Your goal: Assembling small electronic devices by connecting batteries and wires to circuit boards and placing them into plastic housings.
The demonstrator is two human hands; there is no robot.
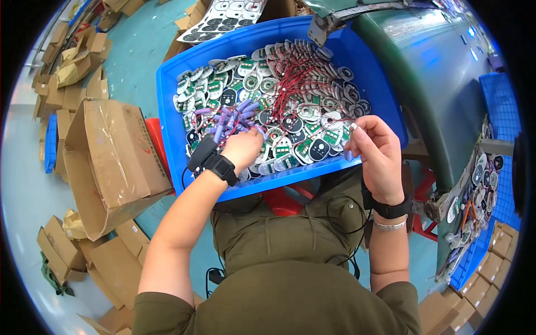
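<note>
In a large blue plastic bin (167, 111) lie many round circuit-board discs (319, 149) with green and black faces. Thin red wires (287, 78) with small white plugs tangle over them. My left hand (244, 148) reaches into a heap of purple cylindrical battery cells (228, 120), its fingers curled at a cell by the fingertips. Above the bin's right front edge, my right hand (378, 148) pinches a small white wire connector (353, 127) between thumb and index finger. A purple cell (349, 154) shows beside its curled lower fingers; how these hold it is partly hidden.
An open cardboard box (114, 162) stands left of the bin, with more cartons behind. Printed sheets (226, 22) lie past the far edge. A green curved machine or table part (424, 78) borders the right; more discs (480, 190) lie beyond it.
</note>
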